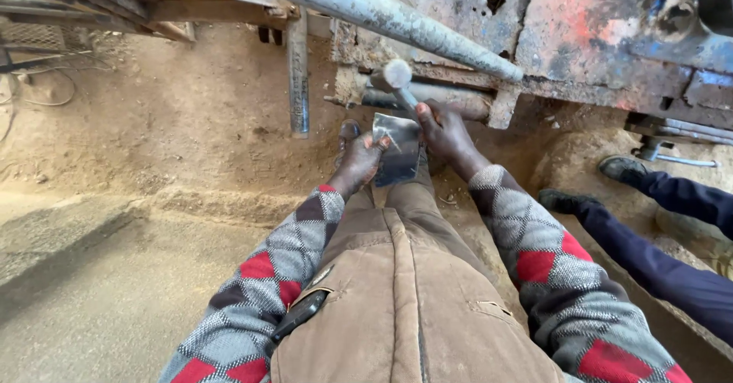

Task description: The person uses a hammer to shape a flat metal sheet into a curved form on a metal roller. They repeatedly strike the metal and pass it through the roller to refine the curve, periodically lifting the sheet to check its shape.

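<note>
Over the knees, left hand [359, 161] grips a bent, shiny metal sheet [397, 150]; right hand [447, 135] grips a hammer [401, 81].

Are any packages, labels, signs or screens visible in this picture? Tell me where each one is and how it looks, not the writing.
None are in view: no package, label, sign or screen.
Nearest thing to the hands: a flat grey metal sheet piece, held between the left hand and the right hand.
Behind it: a rusty metal frame with worn red and blue paint patches, no markings legible.
</note>
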